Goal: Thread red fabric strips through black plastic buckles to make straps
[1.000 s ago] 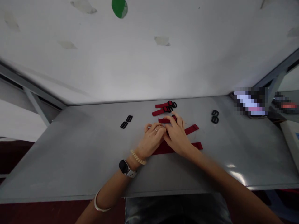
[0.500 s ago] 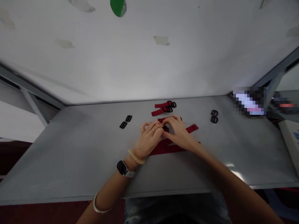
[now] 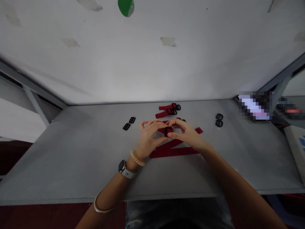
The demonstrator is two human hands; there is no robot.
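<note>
Between my hands is a short red webbing strap (image 3: pixel 170 130) with a black slider buckle (image 3: pixel 166 132) on it. My left hand (image 3: pixel 148 138) is closed on the buckle's left side, thumb below and fingertips above. From the right, my right hand (image 3: pixel 187 135) pinches the strap near the buckle, its thumb on the red webbing. Loose red straps (image 3: pixel 175 153) lie under and in front of my hands. Behind them are two red straps (image 3: pixel 162 114) fitted with black buckles and D-rings. Another strap with black hardware is partly hidden by my right fingers.
Two black slider buckles (image 3: pixel 129 123) lie on the grey table (image 3: pixel 95 152) to the left. Two black D-rings (image 3: pixel 219 120) are on the right. A pixelated phone-like object (image 3: pixel 254 106) sits at the back right corner. A white wall (image 3: pixel 147 73) rises behind the table.
My hands have drawn slightly apart, and my left fingers have straightened. The buckle and strap between them show more plainly. The view has shifted slightly.
</note>
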